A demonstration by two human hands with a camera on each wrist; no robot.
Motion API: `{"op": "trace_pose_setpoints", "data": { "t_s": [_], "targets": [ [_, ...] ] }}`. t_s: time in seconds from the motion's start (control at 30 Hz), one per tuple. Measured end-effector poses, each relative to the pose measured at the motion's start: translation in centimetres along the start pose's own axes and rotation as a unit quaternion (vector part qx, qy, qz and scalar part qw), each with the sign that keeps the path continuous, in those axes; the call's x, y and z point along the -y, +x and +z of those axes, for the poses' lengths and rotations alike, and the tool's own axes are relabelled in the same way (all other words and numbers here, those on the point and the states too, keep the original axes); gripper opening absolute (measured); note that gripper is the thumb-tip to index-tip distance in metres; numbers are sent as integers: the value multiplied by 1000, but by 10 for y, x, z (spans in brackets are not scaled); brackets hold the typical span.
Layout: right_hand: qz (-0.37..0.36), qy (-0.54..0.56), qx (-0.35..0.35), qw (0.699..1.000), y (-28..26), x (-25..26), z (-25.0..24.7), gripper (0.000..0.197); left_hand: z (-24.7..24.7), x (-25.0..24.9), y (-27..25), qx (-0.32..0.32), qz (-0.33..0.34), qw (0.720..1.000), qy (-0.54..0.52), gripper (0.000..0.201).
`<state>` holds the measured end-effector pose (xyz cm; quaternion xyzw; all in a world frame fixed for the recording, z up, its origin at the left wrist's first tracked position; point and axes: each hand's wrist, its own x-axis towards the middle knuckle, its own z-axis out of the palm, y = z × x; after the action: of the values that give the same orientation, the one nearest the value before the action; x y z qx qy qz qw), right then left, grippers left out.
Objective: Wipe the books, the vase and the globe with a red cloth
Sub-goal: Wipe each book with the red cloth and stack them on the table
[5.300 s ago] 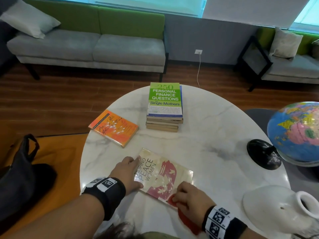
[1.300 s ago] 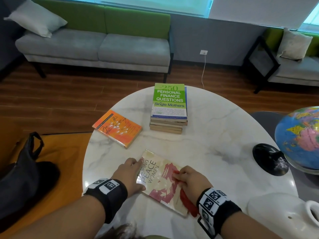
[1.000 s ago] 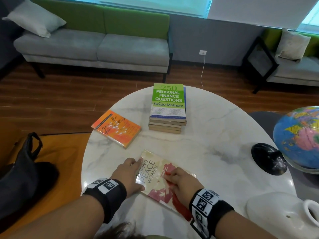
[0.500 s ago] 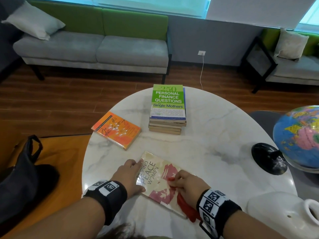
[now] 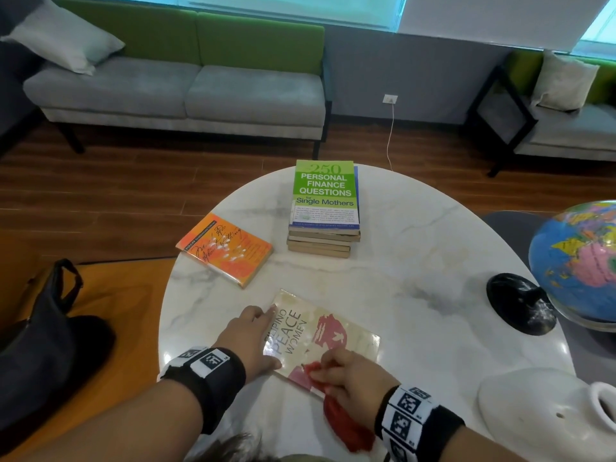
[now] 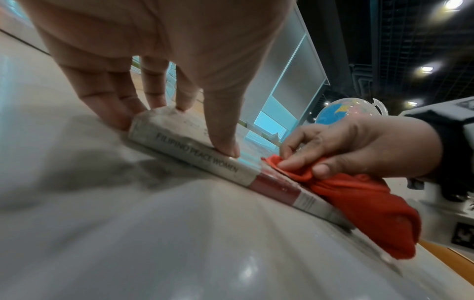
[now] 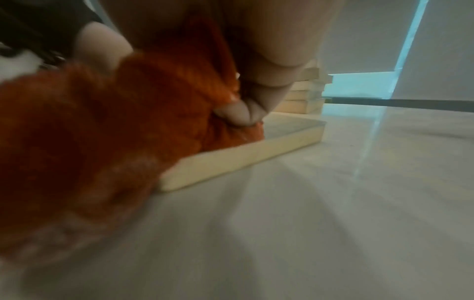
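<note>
right hand point(image 5: 353, 375) fingers pinch crumpled red cloth point(image 6: 359, 194) on cream paperback book point(image 5: 320, 338), at 6 o'clock of white marble surface point(image 5: 416, 261) | left hand point(image 5: 248, 338) fingers straight, apart, press book spine | globe point(image 5: 576, 261) at 3 o'clock
</note>
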<state>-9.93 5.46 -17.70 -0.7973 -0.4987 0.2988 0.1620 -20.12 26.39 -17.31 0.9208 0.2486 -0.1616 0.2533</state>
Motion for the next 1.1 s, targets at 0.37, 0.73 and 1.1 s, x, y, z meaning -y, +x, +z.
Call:
{"op": "trace_pose_setpoints", "data": {
  "t_s": [0.37, 0.73, 1.1],
  "targets": [
    [6, -33, -72, 997, 7, -20, -2, 29, 1, 1, 0, 0, -2, 1000, -1, 100],
    [-13, -83, -39, 996, 17, -2, 0, 30, 1, 0, 0, -3, -2, 1000, -3, 101],
    [-38, -73, -48, 995, 19, 5, 9, 31, 2, 2, 1, -7, 1, 1000, -4, 101]
  ]
}}
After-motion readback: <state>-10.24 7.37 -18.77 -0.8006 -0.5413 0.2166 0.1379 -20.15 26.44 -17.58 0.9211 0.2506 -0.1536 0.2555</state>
